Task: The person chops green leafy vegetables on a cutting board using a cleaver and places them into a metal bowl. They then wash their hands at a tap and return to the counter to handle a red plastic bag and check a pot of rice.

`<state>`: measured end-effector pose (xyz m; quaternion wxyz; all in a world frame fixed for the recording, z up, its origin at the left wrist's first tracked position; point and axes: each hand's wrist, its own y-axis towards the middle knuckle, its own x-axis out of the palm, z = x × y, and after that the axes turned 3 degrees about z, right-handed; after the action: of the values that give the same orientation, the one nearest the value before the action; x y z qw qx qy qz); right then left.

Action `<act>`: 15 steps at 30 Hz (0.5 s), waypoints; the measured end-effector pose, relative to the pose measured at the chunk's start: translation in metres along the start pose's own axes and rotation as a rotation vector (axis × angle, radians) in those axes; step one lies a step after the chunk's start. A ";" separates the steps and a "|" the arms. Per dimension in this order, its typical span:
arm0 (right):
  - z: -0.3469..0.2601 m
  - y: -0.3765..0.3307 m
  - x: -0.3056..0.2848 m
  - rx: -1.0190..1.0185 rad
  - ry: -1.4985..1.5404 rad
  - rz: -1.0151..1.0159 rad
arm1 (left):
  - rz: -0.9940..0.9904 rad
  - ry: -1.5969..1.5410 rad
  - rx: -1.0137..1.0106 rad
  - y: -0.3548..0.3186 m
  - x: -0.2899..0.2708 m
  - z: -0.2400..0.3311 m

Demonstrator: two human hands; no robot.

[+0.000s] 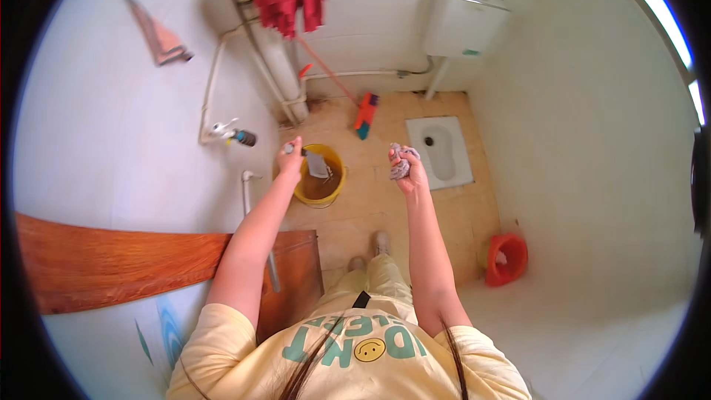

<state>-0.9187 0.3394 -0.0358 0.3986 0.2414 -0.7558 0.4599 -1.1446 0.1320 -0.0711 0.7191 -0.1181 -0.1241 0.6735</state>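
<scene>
Both hands are up over the tiled floor (385,204). The left hand (290,159) pinches a small dark-handled tool whose flat grey blade (318,164) hangs right above the yellow bucket (326,194). The right hand (406,170) is clenched around a crumpled grey cloth (401,161), held just beside the white squat toilet (442,152). Between the 2 hands and the far wall lies a red and teal brush (365,115). A red basin (506,258) sits well apart by the right wall, and a wooden door (111,261) stands at the left.
</scene>
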 end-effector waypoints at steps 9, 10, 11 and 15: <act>-0.129 -0.108 -0.031 -0.439 -0.404 0.118 | -0.149 0.203 -0.143 -0.024 0.034 -0.049; -0.138 -0.117 -0.033 -0.499 -0.449 0.197 | -0.173 0.226 -0.132 -0.028 0.039 -0.054; -0.144 -0.128 -0.026 -0.551 -0.492 0.275 | -0.194 0.250 -0.118 -0.031 0.041 -0.057; -0.166 -0.167 -0.024 -0.723 -0.523 0.579 | -0.377 0.285 -0.099 -0.033 0.045 -0.081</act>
<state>-0.7199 0.4104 0.0714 0.1115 -0.0232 -0.9760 0.1855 -1.0839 0.1750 -0.1352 0.8355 -0.2219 -0.0741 0.4972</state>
